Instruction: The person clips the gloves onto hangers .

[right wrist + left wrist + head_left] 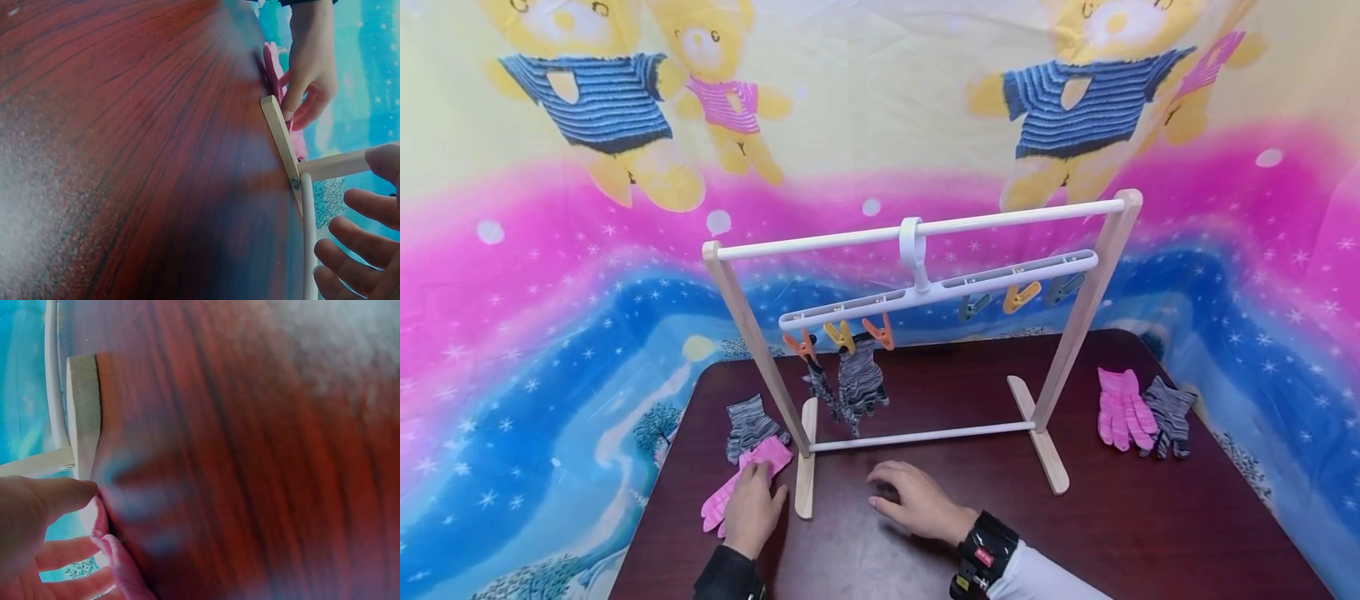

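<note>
My left hand (755, 510) is over a pink glove (722, 502) lying at the table's left side. In the left wrist view, the thumb and spread fingertips touch the pink glove's edge (125, 569). A grey patterned glove (748, 423) lies just behind it, partly overlapped. My right hand (921, 502) hovers in front of the rack's lower bar, fingers loosely bent and holding nothing. On the wooden drying rack (752, 342) hangs a white clip hanger (940, 289). Its left-hand clips, orange and yellow, hold grey patterned gloves (859, 379).
At the table's right side lie another pink glove (1123, 408) and a grey glove (1170, 414). Grey-blue and yellow clips (1021, 296) hang bare on the hanger's right half. The rack's left foot (805, 475) stands close beside my left hand. A cartoon cloth (865, 125) surrounds the table.
</note>
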Tool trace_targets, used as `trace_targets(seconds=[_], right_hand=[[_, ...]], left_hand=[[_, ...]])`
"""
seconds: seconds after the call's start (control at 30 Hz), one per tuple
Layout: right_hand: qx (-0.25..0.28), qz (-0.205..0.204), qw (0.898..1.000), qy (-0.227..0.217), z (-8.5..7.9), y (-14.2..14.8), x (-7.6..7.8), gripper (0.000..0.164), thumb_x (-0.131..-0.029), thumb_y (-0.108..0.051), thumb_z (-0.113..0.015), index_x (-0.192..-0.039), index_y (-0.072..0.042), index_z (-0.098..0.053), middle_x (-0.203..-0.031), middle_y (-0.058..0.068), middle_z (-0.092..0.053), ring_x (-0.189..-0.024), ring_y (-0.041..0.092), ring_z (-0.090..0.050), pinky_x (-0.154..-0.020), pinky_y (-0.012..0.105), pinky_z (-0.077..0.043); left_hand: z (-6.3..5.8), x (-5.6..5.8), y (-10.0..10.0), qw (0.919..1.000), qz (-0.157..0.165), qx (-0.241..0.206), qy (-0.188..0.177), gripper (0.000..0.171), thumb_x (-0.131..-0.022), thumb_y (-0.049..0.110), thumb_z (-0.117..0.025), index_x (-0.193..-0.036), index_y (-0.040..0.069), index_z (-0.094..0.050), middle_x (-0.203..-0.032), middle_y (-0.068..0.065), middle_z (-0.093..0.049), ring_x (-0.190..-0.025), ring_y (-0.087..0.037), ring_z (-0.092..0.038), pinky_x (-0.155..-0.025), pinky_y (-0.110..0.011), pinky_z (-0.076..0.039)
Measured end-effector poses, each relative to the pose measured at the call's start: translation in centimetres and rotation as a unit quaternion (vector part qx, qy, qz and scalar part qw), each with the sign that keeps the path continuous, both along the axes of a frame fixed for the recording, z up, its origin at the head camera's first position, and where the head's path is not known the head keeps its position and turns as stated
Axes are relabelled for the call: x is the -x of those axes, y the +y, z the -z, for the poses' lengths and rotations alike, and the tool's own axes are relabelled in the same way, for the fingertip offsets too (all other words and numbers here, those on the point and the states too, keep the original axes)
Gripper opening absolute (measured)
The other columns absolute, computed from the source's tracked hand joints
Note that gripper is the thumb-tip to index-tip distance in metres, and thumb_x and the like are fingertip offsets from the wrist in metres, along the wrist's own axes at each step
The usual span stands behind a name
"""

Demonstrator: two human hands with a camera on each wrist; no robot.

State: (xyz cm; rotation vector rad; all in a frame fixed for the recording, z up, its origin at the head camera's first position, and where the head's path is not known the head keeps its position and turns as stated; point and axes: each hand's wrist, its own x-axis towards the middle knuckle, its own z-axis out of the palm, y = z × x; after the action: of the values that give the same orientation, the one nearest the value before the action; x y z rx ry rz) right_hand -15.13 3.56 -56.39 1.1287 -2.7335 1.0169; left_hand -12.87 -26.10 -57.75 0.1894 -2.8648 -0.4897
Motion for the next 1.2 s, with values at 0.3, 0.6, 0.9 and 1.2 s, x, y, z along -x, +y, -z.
trace_targets(seconds=[0.3,0.6,0.9,1.2], right_hand=[[-0.009,-0.001,1.0,-0.01,0.1,-0.2,0.1,0.029,-0.098,-0.03,-0.064,-0.12,-0.012,-0.069,-0.123,0.001,-0.069,-0.118,0.017,-0.064,-0.101,0.036,-0.052],[0.0,-0.006,1.0,-0.006,-0.1,-0.2,-0.1,0.027,-0.098,-0.029,-0.065,-0.118,-0.011,-0.069,-0.122,0.002,-0.07,-0.115,0.018,-0.065,-0.099,0.036,-0.053],[0.005,-0.01,1.0,0.013,-0.3,-0.3,0.0,0.025,-0.097,-0.026,-0.066,-0.117,-0.011,-0.07,-0.119,0.002,-0.071,-0.113,0.018,-0.066,-0.097,0.035,-0.053],[-0.003,-0.008,1.0,-0.003,-0.1,-0.3,0.3,0.027,-0.096,-0.025,-0.066,-0.118,-0.009,-0.07,-0.12,0.002,-0.07,-0.115,0.018,-0.066,-0.099,0.036,-0.053]], left_hand=[[0.5,0.7,0.1,0.9994,-0.002,0.022,0.028,0.051,-0.082,0.009,-0.079,-0.127,-0.004,-0.058,-0.105,-0.03,-0.059,-0.088,-0.046,-0.063,-0.069,-0.058,-0.054],[1.3,1.5,-0.2,0.9974,-0.017,0.048,0.051,0.041,-0.083,0.006,-0.076,-0.12,-0.001,-0.061,-0.098,-0.028,-0.058,-0.079,-0.046,-0.062,-0.051,-0.056,-0.051],[1.5,1.5,-0.1,0.9939,-0.019,0.056,0.092,0.038,-0.08,0.002,-0.075,-0.115,-0.001,-0.061,-0.092,-0.027,-0.057,-0.072,-0.045,-0.06,-0.043,-0.054,-0.047],[1.0,1.3,-0.3,0.9973,-0.025,0.037,0.059,0.027,-0.092,0.005,-0.065,-0.118,-0.001,-0.063,-0.1,-0.028,-0.062,-0.076,-0.046,-0.063,-0.048,-0.054,-0.049]])
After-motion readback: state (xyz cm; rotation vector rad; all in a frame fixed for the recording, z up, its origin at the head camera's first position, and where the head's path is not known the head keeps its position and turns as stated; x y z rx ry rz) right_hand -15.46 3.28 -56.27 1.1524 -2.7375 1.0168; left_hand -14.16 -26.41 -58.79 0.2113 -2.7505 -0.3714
